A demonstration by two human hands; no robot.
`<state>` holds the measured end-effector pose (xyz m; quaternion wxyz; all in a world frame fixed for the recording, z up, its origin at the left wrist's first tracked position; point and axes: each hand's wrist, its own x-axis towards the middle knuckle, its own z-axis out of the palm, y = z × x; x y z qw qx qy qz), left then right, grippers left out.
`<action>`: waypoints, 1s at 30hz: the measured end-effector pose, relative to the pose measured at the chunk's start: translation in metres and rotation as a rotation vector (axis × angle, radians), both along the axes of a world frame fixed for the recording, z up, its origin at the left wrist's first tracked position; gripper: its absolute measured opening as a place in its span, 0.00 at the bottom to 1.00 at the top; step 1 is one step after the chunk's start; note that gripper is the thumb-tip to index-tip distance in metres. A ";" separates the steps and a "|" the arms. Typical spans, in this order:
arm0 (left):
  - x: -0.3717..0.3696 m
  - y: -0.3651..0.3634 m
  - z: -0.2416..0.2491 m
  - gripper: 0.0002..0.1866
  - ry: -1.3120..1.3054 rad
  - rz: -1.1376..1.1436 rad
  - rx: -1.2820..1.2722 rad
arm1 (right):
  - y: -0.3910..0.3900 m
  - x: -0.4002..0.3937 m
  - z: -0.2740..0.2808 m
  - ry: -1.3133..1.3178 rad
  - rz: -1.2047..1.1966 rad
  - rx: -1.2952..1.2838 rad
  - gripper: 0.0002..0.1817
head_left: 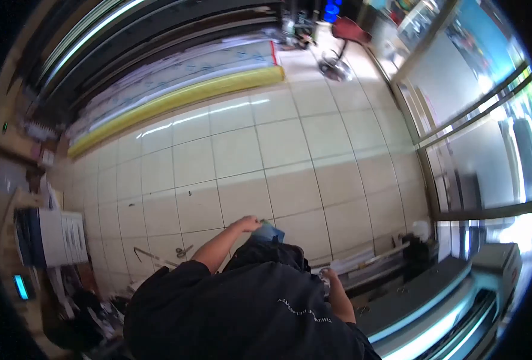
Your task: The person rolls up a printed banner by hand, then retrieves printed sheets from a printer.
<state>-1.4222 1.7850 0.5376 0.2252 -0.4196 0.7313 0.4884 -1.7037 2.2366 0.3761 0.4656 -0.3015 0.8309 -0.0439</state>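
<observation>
Where the dark shirt [236,312] fills the bottom centre of the head view, the person's left hand [249,224] extends to just below the middle of the frame. Its fingers are curled at the edge of a blue item [268,233]; whether they grasp it cannot be told. This item lies to the right of that hand, just above a black bundle [272,254], and its nature is unclear. The right hand [328,274] is farther right and lower, partly hidden; the state of its fingers, and anything within them, cannot be told. Scissors [182,251] lie on the tiled floor [296,192], lower left of centre. A yellow roll [182,108] crosses the upper left, a red stool [350,30] stands at upper right, and a large machine [440,306] occupies the lower right corner.
</observation>
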 end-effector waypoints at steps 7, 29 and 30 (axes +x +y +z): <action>0.055 0.019 -0.017 0.19 0.052 0.186 0.037 | -0.217 -0.023 0.137 -0.291 0.000 -0.077 0.21; -0.117 0.010 0.316 0.43 1.250 0.741 0.007 | -0.504 0.009 0.463 -1.630 0.818 -0.389 0.41; -0.122 0.015 0.319 0.42 1.274 0.538 0.313 | -0.503 -0.010 0.468 -1.945 0.609 0.010 0.41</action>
